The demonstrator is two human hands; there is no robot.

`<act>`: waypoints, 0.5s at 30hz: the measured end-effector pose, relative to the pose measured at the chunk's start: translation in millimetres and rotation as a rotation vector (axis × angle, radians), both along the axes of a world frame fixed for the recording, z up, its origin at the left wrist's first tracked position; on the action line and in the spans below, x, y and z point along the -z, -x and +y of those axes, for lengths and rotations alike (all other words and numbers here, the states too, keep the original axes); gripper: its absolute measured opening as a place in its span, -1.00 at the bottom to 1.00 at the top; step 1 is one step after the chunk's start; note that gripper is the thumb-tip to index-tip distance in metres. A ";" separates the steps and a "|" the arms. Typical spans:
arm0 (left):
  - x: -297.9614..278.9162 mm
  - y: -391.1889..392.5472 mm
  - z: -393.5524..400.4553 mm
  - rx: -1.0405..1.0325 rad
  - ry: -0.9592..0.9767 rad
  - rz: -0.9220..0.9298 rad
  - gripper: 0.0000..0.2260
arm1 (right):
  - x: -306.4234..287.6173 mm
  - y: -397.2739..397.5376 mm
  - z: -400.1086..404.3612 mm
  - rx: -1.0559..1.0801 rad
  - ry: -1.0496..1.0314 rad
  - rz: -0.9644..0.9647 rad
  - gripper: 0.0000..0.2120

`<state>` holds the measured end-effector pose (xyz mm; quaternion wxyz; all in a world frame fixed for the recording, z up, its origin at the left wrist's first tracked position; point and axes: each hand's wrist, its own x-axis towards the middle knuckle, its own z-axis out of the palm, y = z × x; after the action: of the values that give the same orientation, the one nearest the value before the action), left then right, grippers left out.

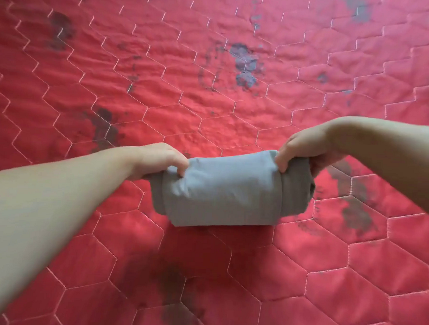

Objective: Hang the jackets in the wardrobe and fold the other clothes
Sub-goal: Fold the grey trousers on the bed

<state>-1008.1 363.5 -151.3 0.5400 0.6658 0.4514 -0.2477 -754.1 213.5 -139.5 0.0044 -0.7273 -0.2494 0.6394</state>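
A person's left hand (159,160) and right hand (305,146) each gripped an end of a folded grey garment (228,190), fingers curled over its top edge, holding it above a red quilted bedcover (302,264) whose dark, worn patches (245,63) spread across the hexagon stitching beyond.

Two bare forearms reach into view from the lower left and the right edge, uncovered from elbow to wrist, with no sleeve in sight. The left hand (159,160) and the right hand (305,146) are bare too, with no gloves, rings, watch or bracelet at either wrist. The fingernails that show are short and unpainted.
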 end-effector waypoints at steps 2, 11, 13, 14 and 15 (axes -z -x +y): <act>16.6 5.7 -3.6 -0.157 -0.039 -0.052 -0.90 | 13.4 -5.6 -3.3 0.033 -0.022 -0.060 -0.91; 45.8 15.0 -78.7 0.180 -1.009 -0.338 -0.65 | 58.4 31.6 -36.3 0.288 -0.596 -0.567 -0.82; 55.6 10.0 -101.1 0.316 -0.953 -0.280 -0.54 | 64.6 41.4 -36.9 0.312 -0.671 -0.630 -0.76; 62.8 9.1 -107.0 0.352 -0.930 -0.218 -0.49 | 69.3 46.0 -37.3 0.324 -0.679 -0.640 -0.74; 70.6 8.8 -108.9 0.364 -0.924 -0.165 -0.46 | 74.5 50.1 -37.5 0.335 -0.675 -0.649 -0.74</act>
<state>-1016.8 254.6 -222.0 0.1710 0.9206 0.3461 -0.0587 -804.2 176.0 -214.0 0.2647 -0.8769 -0.3106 0.2541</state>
